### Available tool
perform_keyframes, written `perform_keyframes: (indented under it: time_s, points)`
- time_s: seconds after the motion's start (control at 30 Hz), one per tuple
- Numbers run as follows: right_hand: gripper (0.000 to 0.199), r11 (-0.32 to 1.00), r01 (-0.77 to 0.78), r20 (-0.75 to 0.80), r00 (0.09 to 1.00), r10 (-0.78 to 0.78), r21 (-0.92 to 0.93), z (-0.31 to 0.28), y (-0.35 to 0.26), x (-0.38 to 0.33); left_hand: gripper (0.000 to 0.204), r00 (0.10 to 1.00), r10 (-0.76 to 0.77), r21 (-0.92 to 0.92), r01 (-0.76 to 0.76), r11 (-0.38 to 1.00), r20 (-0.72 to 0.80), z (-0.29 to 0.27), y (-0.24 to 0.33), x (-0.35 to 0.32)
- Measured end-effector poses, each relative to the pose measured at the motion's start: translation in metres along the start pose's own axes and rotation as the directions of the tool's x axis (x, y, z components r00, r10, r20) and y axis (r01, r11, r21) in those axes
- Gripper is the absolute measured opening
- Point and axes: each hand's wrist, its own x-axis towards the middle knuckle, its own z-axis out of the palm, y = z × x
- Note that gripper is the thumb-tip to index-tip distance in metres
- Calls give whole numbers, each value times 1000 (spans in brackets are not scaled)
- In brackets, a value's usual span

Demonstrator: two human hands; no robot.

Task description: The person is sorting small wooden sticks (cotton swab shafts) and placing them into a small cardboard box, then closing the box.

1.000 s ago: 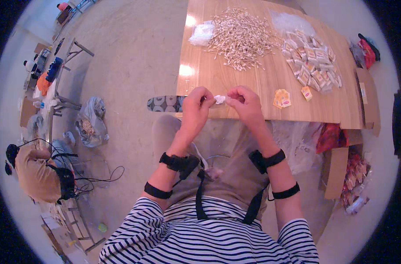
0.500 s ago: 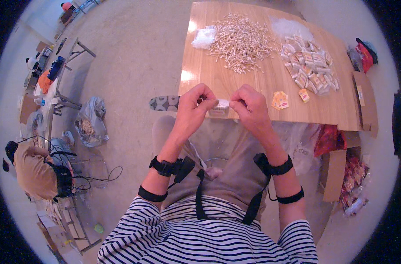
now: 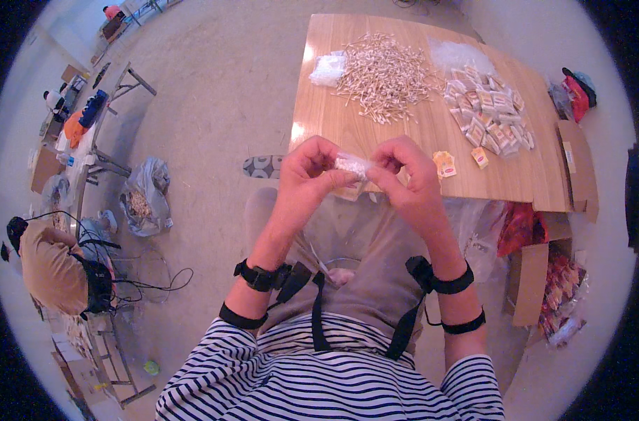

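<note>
The wooden surface (image 3: pixel 519 181) occupies the upper right of the frame. A seated co-worker (image 3: pixel 56 270) in a tan top is at the left edge. A cardboard box (image 3: pixel 530 288) with red-and-clear packages inside stands at the lower right, and a grey plastic bag (image 3: pixel 158 184) with tan contents rests on the floor, left of centre.

On the surface, a loose pile of cotton swabs (image 3: pixel 386 77) lies at upper centre. A heap of filled packets (image 3: pixel 491 109) lies to its right, just below a layer of clear plastic (image 3: pixel 463 55). A white bundle (image 3: pixel 328 70) adjoins the left side of the swab pile.

The left hand (image 3: pixel 309 172) and right hand (image 3: pixel 407 175) are at frame centre, by the lower edge of the surface. Both pinch one small clear packet (image 3: pixel 351 165) between thumb and fingers, one at each end; white contents show through it. Yellow cards (image 3: pixel 445 164) lie overlapped right of the right hand; a single card (image 3: pixel 479 157) lies just beside them.
</note>
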Motion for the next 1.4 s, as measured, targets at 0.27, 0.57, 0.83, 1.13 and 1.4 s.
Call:
perform_keyframes:
  time_s: [0.27, 0.57, 0.83, 1.13, 1.4]
  points:
    - [9, 964, 179, 46, 984, -173, -198, 2, -11, -3, 21, 997, 74, 31, -74, 997, 12, 8, 18, -8]
    - [9, 928, 255, 70, 967, -245, -271, 4, -10, -10, 18, 981, 189, 209, -193, 959, 41, 9, 25, -5]
    - [13, 965, 152, 64, 988, -141, -213, 4, -12, -10, 18, 996, 84, 129, -85, 988, 16, 16, 25, -3]
    - [14, 989, 31, -1, 999, -32, -145, 5, -12, -17, 25, 1000, 6, -25, -7, 1000, -19, 16, 23, -4]
    - [14, 982, 99, 40, 995, -94, -160, 2, -10, -17, 23, 1000, -1, -62, 1, 998, 0, 26, 31, -5]
